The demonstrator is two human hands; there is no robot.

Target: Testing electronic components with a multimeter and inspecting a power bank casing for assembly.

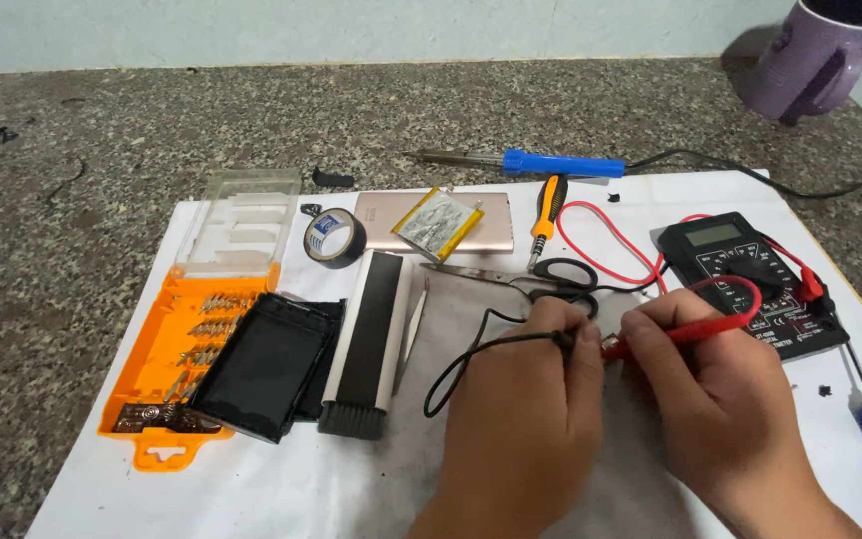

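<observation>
Two probes meet at the middle of the white sheet (281, 499): the left hand (521, 419) pinches the black probe (563, 339) between closed fingertips, and the right hand (720, 399) grips the red probe (695, 329) the same way, fingers curled tight round its shaft. The tips sit touching or very nearly so; which, the view does not settle. Both leads run back to the black multimeter (750, 284) just beyond the right hand, already plugged in, the red lead (591, 235) looping wide and the black lead (451, 374) curling toward the person.

Judging by the layout, the setting-up looks finished and the probes are only being checked against each other; whatever is to be measured appears untouched. The battery pack (438, 226) lies apart on a gold phone (491, 235), well clear of both hands. The meter's screen is too dim to read.

Around them lie scissors (541, 279), a roll of tape (334, 238), an orange bit case (167, 369), a soldering iron (561, 163) and a small orange screwdriver (548, 205).
</observation>
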